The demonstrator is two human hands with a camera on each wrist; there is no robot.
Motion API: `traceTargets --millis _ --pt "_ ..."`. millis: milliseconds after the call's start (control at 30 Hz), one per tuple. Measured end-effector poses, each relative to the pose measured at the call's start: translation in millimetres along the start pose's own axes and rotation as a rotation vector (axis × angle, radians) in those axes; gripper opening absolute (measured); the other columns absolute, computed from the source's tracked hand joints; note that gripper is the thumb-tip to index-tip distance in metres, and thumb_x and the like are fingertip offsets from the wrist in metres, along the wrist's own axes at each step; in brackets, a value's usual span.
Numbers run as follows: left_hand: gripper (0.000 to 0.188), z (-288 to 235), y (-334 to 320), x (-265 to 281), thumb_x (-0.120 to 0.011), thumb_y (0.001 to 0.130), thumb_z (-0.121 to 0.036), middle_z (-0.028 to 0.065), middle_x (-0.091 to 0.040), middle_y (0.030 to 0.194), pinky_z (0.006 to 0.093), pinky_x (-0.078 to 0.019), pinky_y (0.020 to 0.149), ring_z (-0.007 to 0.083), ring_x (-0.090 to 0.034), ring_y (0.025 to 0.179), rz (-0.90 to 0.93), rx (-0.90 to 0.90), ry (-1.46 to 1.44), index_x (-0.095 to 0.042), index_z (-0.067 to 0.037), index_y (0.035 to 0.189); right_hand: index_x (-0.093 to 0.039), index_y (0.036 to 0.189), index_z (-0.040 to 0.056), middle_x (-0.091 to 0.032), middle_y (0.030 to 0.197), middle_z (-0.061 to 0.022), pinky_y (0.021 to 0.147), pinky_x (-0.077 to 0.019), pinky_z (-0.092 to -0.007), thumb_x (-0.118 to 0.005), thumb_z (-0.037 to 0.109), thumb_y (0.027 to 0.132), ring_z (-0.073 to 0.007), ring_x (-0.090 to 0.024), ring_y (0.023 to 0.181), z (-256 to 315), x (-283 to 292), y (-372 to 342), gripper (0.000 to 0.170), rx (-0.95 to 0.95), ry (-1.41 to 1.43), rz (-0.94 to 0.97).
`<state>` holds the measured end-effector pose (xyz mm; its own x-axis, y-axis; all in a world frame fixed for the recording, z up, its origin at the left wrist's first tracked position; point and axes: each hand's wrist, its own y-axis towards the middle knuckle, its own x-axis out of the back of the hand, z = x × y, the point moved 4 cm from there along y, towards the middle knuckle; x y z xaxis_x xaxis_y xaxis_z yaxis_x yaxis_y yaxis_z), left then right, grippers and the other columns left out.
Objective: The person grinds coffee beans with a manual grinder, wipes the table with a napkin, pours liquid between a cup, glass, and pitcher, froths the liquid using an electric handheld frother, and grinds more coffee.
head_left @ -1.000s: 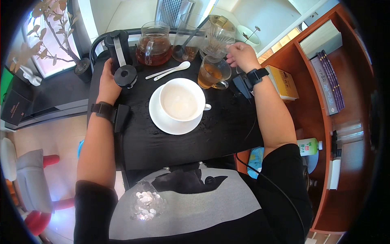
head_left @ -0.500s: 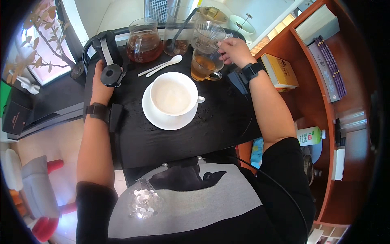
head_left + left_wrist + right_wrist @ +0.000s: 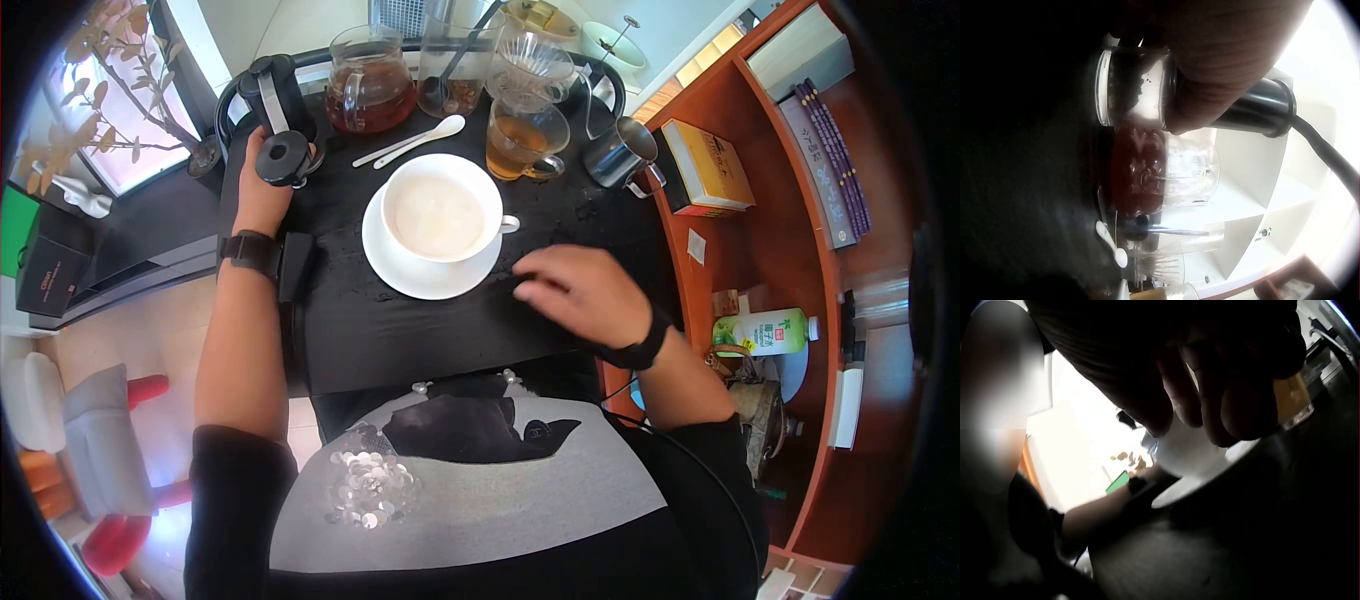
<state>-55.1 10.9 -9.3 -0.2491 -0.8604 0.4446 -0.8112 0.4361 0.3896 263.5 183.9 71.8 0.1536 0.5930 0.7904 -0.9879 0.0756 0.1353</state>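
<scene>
- Head view: the left hand is at the left edge of the tabletop, its fingers against a black grinder that stands towards the far left corner.
- Head view: the right hand is over the near right part of the tabletop, loosely bent and holding nothing; whether it touches the surface I cannot tell.
- Head view: a white cup sits on a white saucer in the middle of the tabletop, its handle towards the right edge. Two white spoons lie beyond it.
- Head view: along the far edge stand a glass jug of red-brown liquid, a tall glass and a ribbed glass dripper. A glass cup of amber liquid is nearer, and a metal pitcher stands by the right edge.
- Left wrist view: the left hand is curled round the grinder, above its clear base.
- Right wrist view: dark, bent fingers overlap the white cup and saucer; any contact is unclear.
</scene>
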Motion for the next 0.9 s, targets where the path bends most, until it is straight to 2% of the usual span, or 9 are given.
traceTargets --millis 67,167,200,333,400,467,633,900 --pt "0.065 5.9 3.0 -0.7 -0.073 0.071 -0.034 0.0149 -0.063 0.096 0.0291 -0.0445 0.08 0.0242 -0.06 0.093 0.006 -0.008 0.051 -0.043 0.0 0.117 -0.059 0.091 0.0064 -0.057 0.073 -0.0096 0.06 -0.0464 -0.0368 -0.059 0.024 0.08 -0.0289 -0.058 0.068 10.0 -22.5 0.4 0.021 0.108 -0.156 0.056" --pt "0.06 10.0 2.7 0.4 -0.072 0.072 -0.028 0.015 -0.062 0.099 0.0294 -0.0435 0.082 0.0249 -0.059 0.096 -0.009 0.017 0.061 -0.043 -0.001 0.118 -0.058 0.09 0.0057 -0.056 0.071 -0.0093 0.059 -0.0461 -0.037 -0.058 0.025 0.081 -0.0278 -0.057 0.066 13.2 -40.1 8.5 0.021 0.186 -0.253 -0.013" --pt "0.06 11.8 3.4 0.9 -0.072 0.072 -0.028 0.015 -0.062 0.099 0.0294 -0.0435 0.082 0.0249 -0.059 0.096 -0.014 0.017 0.064 -0.043 -0.001 0.118 -0.057 0.083 0.0052 -0.055 0.07 -0.0099 0.059 -0.0464 -0.0368 -0.059 0.025 0.079 -0.0276 -0.057 0.065 12.7 -41.9 12.3 0.02 0.19 -0.275 -0.023" --pt "0.054 2.6 -0.7 1.5 -0.067 0.072 -0.017 0.0151 -0.06 0.103 0.0298 -0.043 0.083 0.0251 -0.058 0.099 -0.015 0.055 0.05 -0.044 -0.004 0.118 -0.054 0.077 0.0052 -0.055 0.069 -0.0104 0.06 -0.0466 -0.0372 -0.06 0.024 0.079 -0.028 -0.057 0.065 10.2 -45.8 20.3 0.019 0.205 -0.372 -0.003" --pt "0.052 -1.0 -0.5 2.9 -0.066 0.072 -0.013 0.0152 -0.06 0.104 0.0299 -0.0429 0.083 0.0252 -0.058 0.099 -0.043 0.052 0.062 -0.044 -0.005 0.119 -0.052 0.073 0.0055 -0.055 0.068 -0.0108 0.06 -0.0468 -0.0377 -0.059 0.023 0.078 -0.0284 -0.057 0.065 9.6 -45.3 21.3 0.02 0.169 -0.365 0.012" --pt "0.051 2.2 2.7 0.6 -0.066 0.072 -0.013 0.0154 -0.06 0.104 0.0299 -0.0429 0.083 0.025 -0.058 0.099 0.032 0.057 0.069 -0.044 -0.004 0.117 -0.052 0.074 0.0054 -0.055 0.068 -0.0114 0.06 -0.0468 -0.0383 -0.059 0.023 0.079 -0.0288 -0.057 0.065 9.3 -44.9 22.9 0.02 0.164 -0.363 0.013" --pt "0.053 4.3 4.6 -0.2 -0.067 0.07 -0.011 0.0152 -0.06 0.104 0.0293 -0.0426 0.084 0.0245 -0.057 0.1 0.018 0.051 0.081 -0.045 -0.003 0.117 -0.054 0.075 0.005 -0.057 0.068 -0.0134 0.061 -0.0466 -0.0401 -0.058 0.024 0.079 -0.0305 -0.058 0.066 -0.4 -42.4 31.9 0.02 0.118 -0.379 0.011" --pt "0.055 0.0 2.3 -0.9 -0.068 0.069 -0.01 0.0154 -0.059 0.106 0.0292 -0.0421 0.085 0.0249 -0.057 0.101 0.029 0.073 0.003 -0.044 -0.002 0.118 -0.058 0.082 0.0043 -0.058 0.072 -0.0146 0.063 -0.0466 -0.0412 -0.058 0.024 0.079 -0.0321 -0.058 0.07 -17.7 -33.3 45.7 0.02 0.051 -0.327 -0.048"
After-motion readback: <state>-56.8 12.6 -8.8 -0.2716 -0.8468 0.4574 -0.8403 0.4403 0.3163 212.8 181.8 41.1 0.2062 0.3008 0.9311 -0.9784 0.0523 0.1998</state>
